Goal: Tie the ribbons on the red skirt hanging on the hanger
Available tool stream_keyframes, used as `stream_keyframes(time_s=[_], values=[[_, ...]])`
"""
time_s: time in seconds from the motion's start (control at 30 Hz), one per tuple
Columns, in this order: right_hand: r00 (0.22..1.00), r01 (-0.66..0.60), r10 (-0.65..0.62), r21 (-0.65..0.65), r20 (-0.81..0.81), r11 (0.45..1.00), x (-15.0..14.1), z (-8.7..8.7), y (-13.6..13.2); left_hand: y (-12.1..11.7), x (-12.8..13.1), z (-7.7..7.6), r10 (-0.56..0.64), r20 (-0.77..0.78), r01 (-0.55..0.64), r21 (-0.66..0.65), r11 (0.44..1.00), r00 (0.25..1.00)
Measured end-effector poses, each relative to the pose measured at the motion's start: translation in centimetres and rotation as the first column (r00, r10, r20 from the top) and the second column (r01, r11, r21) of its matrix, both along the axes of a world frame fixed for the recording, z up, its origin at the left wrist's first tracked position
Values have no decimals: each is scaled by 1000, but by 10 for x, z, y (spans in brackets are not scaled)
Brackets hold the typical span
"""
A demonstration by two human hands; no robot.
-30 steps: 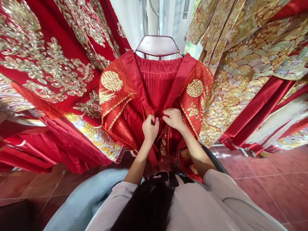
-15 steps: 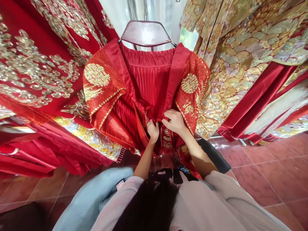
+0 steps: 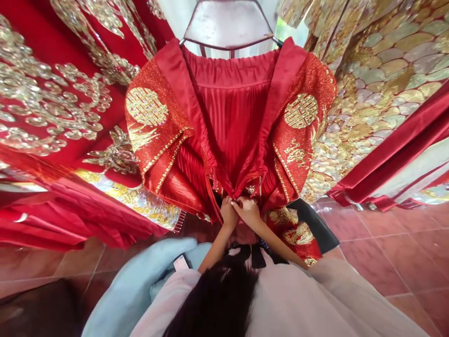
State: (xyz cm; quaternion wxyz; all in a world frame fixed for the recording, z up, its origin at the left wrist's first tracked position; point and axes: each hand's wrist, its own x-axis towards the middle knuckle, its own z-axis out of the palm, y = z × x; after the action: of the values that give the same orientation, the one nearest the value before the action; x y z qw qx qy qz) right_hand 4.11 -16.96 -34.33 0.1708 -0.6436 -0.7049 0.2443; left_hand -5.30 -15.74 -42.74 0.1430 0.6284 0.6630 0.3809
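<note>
A red garment (image 3: 231,112) with pleated cloth and gold-embroidered shoulders hangs from a hanger (image 3: 228,28) in front of me. At its lower front, where the two collar edges come together, my left hand (image 3: 229,213) is closed on the cloth. Right beside it my right hand (image 3: 247,210) pinches the other edge, and the fingertips of both hands nearly touch. Gold beading lines the folded sleeve edges on either side. The exact fastening between my fingers is too small to make out.
Red cloth with silvery beadwork (image 3: 52,89) hangs at the left. Gold scale-patterned fabric (image 3: 379,70) and red fabric hang at the right. A black object (image 3: 321,229) stands behind my right forearm. A light blue garment (image 3: 119,285) lies at lower left, above the red tiled floor (image 3: 382,252).
Both hands have come together and drawn the collar edges down toward me into a point. The right hand moved down and left. The garment appears larger and nearer.
</note>
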Motion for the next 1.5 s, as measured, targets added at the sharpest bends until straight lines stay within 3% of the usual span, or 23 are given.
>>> stream_keyframes(time_s=[0.17,0.27,0.5,0.63,0.73,0.83,0.93,1.03,1.13,1.27,1.37,1.5], values=[[996,87,-87,107,-8,990,-10,0,3,1,-1,2,-3,-8,3,-8,1000,1000],[987,142,-133,98,-94,985,-10,4,2,1,2,3,9,-7,-9,-12,1000,1000],[836,177,-225,-142,-501,974,-13,-5,11,0,7,4,28,-16,-29,-41,999,999],[677,98,-312,-339,-666,936,-17,-5,15,-2,4,2,48,-27,-49,-62,997,998],[548,18,-386,-451,-742,892,-16,9,19,-2,2,2,54,-37,-56,-64,996,998],[421,2,-418,-460,-805,888,-13,37,26,-1,3,5,48,-45,-50,-49,998,998],[285,17,-365,-376,-886,926,-12,67,32,1,3,11,24,-57,-26,-27,999,998],[183,77,-262,-252,-948,965,-14,81,33,3,0,21,-2,-80,3,16,1000,997],[190,89,-201,-187,-961,978,-18,80,28,4,-5,38,41,-95,-30,116,993,995],[237,78,-164,-149,-958,986,-21,71,20,13,-9,65,185,-64,-151,352,924,981],[235,52,-144,-136,-961,989,-21,64,23,27,-8,77,101,-112,-65,288,955,989],[186,47,-205,-200,-961,979,-23,57,36,41,-3,79,44,-121,-18,209,978,992]])
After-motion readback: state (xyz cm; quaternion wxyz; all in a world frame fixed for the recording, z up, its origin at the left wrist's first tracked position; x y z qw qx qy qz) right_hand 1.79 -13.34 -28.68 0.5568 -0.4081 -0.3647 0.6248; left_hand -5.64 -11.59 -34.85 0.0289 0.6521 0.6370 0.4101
